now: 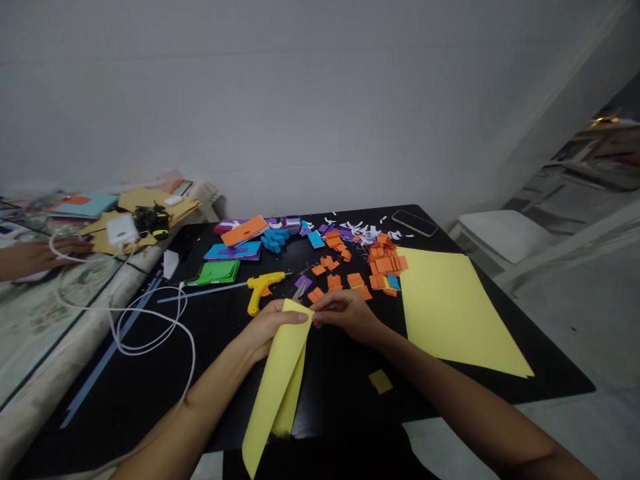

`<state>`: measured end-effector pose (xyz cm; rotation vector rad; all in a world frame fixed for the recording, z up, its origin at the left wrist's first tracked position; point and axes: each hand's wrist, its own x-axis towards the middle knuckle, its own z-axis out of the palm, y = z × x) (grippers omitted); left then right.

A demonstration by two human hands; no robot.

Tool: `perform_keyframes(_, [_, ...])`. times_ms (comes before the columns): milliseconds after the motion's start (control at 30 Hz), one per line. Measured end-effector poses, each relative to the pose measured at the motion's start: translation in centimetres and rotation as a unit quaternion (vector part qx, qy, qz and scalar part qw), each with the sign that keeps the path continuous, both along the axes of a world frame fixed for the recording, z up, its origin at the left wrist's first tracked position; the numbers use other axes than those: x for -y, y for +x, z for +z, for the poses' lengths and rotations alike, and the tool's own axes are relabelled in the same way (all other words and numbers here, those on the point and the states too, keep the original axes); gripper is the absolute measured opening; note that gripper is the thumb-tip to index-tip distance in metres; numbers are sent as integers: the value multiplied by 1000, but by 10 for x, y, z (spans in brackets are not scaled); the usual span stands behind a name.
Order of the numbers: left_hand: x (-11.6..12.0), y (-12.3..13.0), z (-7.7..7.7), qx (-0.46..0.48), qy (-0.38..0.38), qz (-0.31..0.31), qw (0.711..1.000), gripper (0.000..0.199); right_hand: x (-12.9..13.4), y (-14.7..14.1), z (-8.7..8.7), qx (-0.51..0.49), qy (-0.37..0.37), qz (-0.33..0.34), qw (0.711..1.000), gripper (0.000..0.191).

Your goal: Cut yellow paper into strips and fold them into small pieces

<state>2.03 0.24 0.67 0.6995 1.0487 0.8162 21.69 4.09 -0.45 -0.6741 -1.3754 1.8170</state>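
Observation:
A long sheet of yellow paper (280, 373), folded over on itself, hangs toward the near edge of the black table (340, 400). My left hand (273, 327) grips its upper end, thumb lying on top. At the upper right corner, the fingers of my right hand (345, 313) pinch the paper's edge. Just beyond my hands lie scissors (301, 289), partly hidden, and a yellow glue gun (263, 288). Folded orange paper pieces (334, 283) are scattered past my right hand. A small yellow paper piece (381, 381) rests below my right wrist.
Large yellow sheets (455, 307) cover the table's right side; a phone (415, 223) lies behind them. Green folded paper (215, 272) and blue cards (233, 251) sit at left. A white cable (187, 333) loops over my left forearm. Another person's hand (65, 250) is far left.

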Motion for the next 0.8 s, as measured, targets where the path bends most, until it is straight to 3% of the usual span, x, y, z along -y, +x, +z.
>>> perform_keyframes(800, [1, 2, 0, -8, -11, 8, 1000, 27, -1, 1, -2, 8, 8, 3, 1000, 20])
